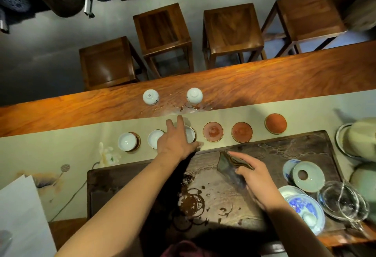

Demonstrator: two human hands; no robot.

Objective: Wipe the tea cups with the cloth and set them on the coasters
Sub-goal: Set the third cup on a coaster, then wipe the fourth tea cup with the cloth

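Observation:
Three white tea cups stand upright on coasters in a row: one (127, 141), a second (155, 138), and a third (190, 134) partly hidden under my left hand (175, 139). That hand reaches over the third cup with fingers spread, and I cannot tell whether it touches the cup. Three red coasters (213, 131), (242, 132), (275, 123) lie bare to the right. Two more white cups (150, 97), (194, 95) stand upside down on the wooden table beyond. My right hand (256, 177) holds the folded dark cloth (232, 167) over the tea tray.
A dark tea tray (305, 147) with brown stains fills the near middle. Blue-and-white saucers and lids (305, 208), a green lid (308, 176) and a glass pitcher (341, 201) crowd its right side. Several wooden stools (162, 31) stand past the table. Water is spilled near the inverted cups.

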